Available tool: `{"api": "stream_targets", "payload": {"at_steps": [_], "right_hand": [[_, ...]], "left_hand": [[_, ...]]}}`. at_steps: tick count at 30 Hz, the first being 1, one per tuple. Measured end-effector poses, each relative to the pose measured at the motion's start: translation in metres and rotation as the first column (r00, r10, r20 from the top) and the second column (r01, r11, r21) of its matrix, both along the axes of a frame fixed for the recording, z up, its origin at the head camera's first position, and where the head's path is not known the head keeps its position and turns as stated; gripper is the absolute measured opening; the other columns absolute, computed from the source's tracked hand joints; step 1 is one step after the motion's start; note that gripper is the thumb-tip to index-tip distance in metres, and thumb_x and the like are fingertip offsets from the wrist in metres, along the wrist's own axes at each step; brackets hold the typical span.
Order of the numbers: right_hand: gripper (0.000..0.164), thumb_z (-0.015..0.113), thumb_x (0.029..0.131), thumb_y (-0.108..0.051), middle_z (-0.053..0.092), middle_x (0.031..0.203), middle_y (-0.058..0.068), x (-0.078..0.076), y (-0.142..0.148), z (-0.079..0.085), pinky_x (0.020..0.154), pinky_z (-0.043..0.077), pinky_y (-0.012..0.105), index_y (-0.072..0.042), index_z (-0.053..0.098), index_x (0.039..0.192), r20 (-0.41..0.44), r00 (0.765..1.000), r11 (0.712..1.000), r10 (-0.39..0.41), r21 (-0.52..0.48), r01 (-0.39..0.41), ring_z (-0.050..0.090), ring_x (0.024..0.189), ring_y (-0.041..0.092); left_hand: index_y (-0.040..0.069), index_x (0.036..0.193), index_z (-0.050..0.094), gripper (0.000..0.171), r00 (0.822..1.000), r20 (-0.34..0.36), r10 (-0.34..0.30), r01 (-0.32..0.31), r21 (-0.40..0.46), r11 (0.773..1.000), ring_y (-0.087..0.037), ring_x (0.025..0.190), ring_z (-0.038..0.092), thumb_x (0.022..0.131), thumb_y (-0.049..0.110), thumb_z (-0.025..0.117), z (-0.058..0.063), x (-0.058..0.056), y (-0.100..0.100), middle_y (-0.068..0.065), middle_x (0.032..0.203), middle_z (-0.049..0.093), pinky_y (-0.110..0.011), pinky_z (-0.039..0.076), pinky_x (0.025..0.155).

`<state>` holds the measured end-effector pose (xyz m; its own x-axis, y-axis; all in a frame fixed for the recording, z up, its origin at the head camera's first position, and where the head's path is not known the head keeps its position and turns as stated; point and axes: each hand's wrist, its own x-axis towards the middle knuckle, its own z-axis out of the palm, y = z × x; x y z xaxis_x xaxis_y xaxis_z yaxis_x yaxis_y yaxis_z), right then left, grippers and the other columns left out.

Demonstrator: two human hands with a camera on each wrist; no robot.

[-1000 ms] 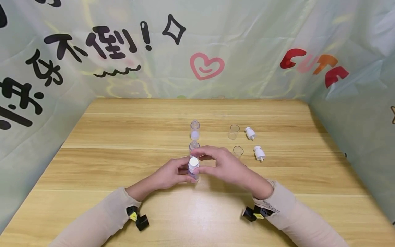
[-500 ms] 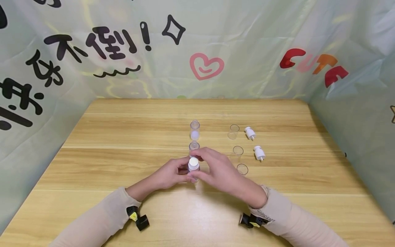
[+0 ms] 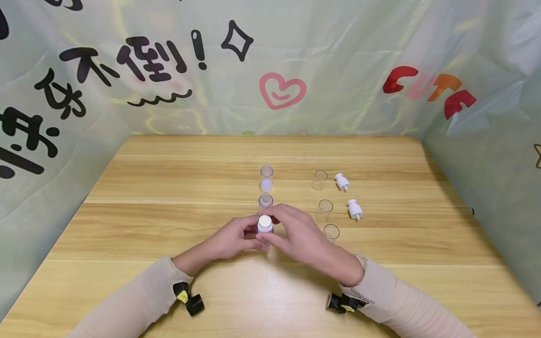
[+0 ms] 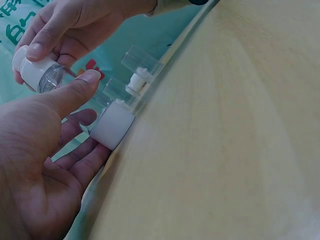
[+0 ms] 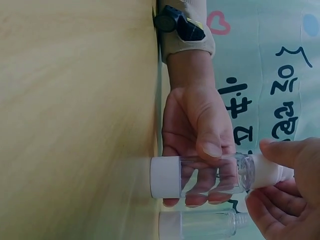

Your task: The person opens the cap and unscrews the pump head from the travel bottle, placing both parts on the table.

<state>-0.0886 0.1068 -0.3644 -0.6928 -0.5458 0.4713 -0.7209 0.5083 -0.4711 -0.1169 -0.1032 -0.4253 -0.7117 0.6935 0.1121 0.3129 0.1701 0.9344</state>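
A clear bottle with a white base [image 5: 165,177] stands upright near the middle of the table. My left hand [image 3: 236,238] grips its body, thumb on the near side and fingers behind. My right hand [image 3: 302,232] pinches a white pump top [image 5: 267,171] between thumb and fingers, at the bottle's neck. In the left wrist view the pump [image 4: 37,70] sits over the clear upper end of the bottle. Right behind it are two similar open-necked clear bottles, a nearer one [image 3: 265,201] partly hidden by my right fingers and a farther one [image 3: 266,178].
Three clear cylindrical covers stand right of the hands: a far one [image 3: 320,180], a middle one [image 3: 325,206] and a near one [image 3: 331,231]. Two white pump tops, one farther [image 3: 342,182] and one nearer [image 3: 355,209], lie beside them. A printed curtain [image 3: 338,47] encloses the wooden table [image 3: 169,173].
My right hand has shifted a little left and toward me, its thumb and fingers closing in around the pump top. The near clear cover has come into view. My left hand stays put.
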Motion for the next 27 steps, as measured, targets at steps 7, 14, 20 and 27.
{"api": "stream_targets", "payload": {"at_steps": [7,14,20,27], "right_hand": [[0.039,0.078,0.084,-0.029,0.07,0.109,-0.002,-0.004,0.004,0.002,0.081,0.055,0.024,-0.011,0.067,0.117,0.093,0.995,0.999,0.034,-0.006,-0.034,0.064,0.091,0.008],[0.037,0.078,0.084,-0.023,0.071,0.109,-0.002,-0.01,0.008,0.005,0.086,0.054,0.024,-0.01,0.068,0.117,0.228,0.966,0.992,0.121,-0.066,-0.109,0.066,0.095,0.01],[0.033,0.076,0.087,-0.019,0.07,0.109,-0.003,-0.017,0.012,0.004,0.088,0.054,0.025,-0.009,0.069,0.117,0.352,0.913,0.976,0.207,-0.145,-0.165,0.066,0.098,0.009],[0.035,0.074,0.088,-0.014,0.069,0.116,0.004,-0.023,0.016,0.003,0.091,0.054,0.03,-0.003,0.068,0.121,0.48,0.829,0.951,0.288,-0.242,-0.191,0.066,0.104,0.013]], "left_hand": [[0.014,0.137,0.055,0.057,1.0,0.006,0.007,-0.007,-0.007,1.0,-0.013,0.113,0.062,0.085,0.02,0.078,0.0,0.0,-0.001,-0.002,0.135,0.059,-0.029,0.052,0.093],[0.01,0.137,0.055,0.055,1.0,0.017,0.01,-0.01,-0.012,1.0,-0.017,0.113,0.062,0.087,0.017,0.076,0.0,0.001,-0.001,-0.008,0.133,0.06,-0.028,0.052,0.093],[0.01,0.137,0.055,0.056,0.999,0.029,0.026,-0.025,-0.037,0.999,-0.018,0.112,0.063,0.086,0.016,0.077,0.001,0.002,-0.001,-0.008,0.13,0.062,-0.026,0.052,0.093],[0.01,0.14,0.052,0.062,0.999,0.039,0.028,-0.026,-0.042,0.999,-0.018,0.113,0.063,0.084,0.016,0.078,0.003,0.002,-0.001,-0.008,0.129,0.062,-0.026,0.051,0.094]]}}
